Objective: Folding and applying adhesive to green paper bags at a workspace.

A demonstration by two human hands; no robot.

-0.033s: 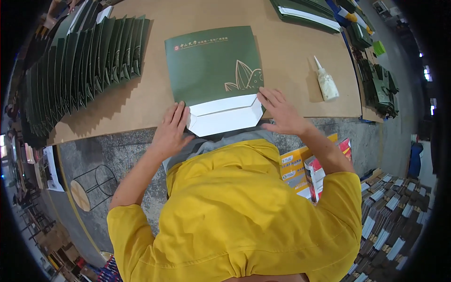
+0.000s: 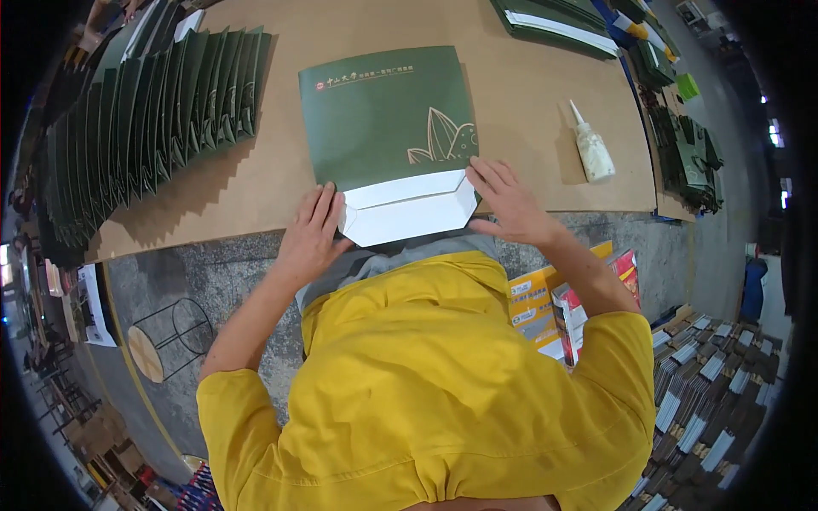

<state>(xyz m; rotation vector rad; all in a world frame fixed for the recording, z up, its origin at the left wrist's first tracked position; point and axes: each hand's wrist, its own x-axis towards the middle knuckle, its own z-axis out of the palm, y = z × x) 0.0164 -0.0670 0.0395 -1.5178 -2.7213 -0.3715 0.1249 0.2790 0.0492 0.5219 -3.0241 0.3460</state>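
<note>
A flat dark green paper bag (image 2: 388, 115) with a pale leaf drawing lies on the brown table top (image 2: 528, 94). Its white bottom flap (image 2: 409, 209) is folded into a six-sided shape at the near edge. My left hand (image 2: 311, 234) lies flat against the flap's left corner, fingers pointing away from me. My right hand (image 2: 507, 200) rests with spread fingers on the bag at the flap's right corner. Neither hand wraps around anything.
A white glue bottle (image 2: 590, 146) lies to the right of the bag. A long overlapping row of green bags (image 2: 145, 119) fills the table's left side. More green bags (image 2: 558, 19) sit at the far right. Cartons (image 2: 545, 302) and stacked paper (image 2: 707, 383) stand on the floor.
</note>
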